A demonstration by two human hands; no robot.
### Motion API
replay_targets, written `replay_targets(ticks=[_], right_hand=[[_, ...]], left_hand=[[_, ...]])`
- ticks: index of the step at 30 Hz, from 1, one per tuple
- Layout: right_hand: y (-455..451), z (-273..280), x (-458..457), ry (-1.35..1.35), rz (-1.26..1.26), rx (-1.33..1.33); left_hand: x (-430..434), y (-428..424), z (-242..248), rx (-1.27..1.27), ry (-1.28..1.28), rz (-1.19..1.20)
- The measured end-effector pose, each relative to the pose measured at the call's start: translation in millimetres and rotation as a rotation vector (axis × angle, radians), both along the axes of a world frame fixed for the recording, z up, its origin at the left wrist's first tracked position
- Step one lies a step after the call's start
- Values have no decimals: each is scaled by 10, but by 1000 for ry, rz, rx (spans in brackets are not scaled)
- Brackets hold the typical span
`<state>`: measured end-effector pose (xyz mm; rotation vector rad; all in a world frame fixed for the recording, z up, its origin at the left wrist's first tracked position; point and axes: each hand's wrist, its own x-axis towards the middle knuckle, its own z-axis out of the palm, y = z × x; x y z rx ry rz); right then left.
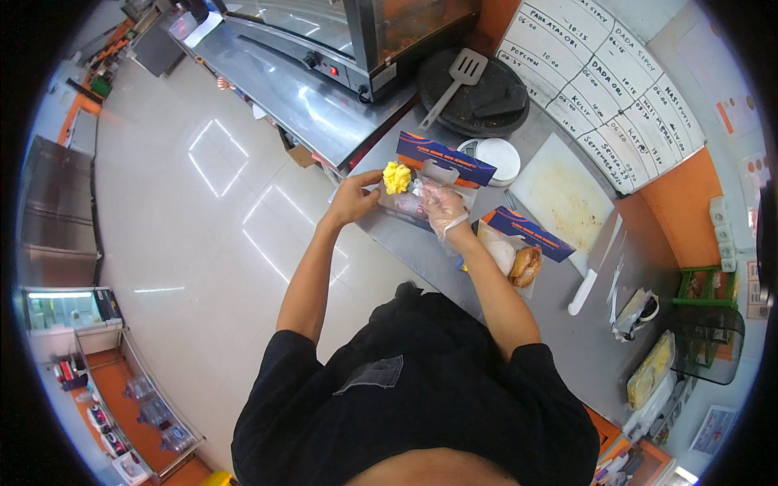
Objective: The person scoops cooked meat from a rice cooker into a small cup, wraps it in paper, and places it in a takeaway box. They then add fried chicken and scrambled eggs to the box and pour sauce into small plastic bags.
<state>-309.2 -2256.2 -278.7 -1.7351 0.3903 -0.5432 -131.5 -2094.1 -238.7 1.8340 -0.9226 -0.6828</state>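
Observation:
My bare left hand [357, 197] is at the left end of an open printed cardboard meal box [447, 159], its fingers on the rim beside a mound of yellow scrambled egg [397, 177]. My right hand [442, 209], in a clear plastic glove, reaches into the same box, next to a plastic-wrapped item [408, 203]; the glove and wrapping hide whether it grips anything. Below my right forearm stands a second open box [529, 234] holding a ball of white rice [499, 254] and a piece of fried chicken [525, 266].
A white-handled knife [583, 291] lies beside a stained white cutting board [562, 188]. Behind the boxes are a round white kitchen scale [499, 159] and a black pan [498, 97] with a slotted spatula [467, 67] on it. A heated display cabinet [364, 67] stands at the upper left.

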Motion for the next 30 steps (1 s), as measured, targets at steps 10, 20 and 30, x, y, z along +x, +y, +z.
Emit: replay_targets(ticks=[10, 20, 30], right_hand=[[91, 500, -189, 379, 251, -797], [217, 443, -309, 161, 78, -1242], [296, 408, -367, 149, 3, -1157]], left_hand=[[19, 27, 127, 18, 177, -66], [65, -28, 207, 56, 126, -155], [159, -20, 178, 135, 40, -213]])
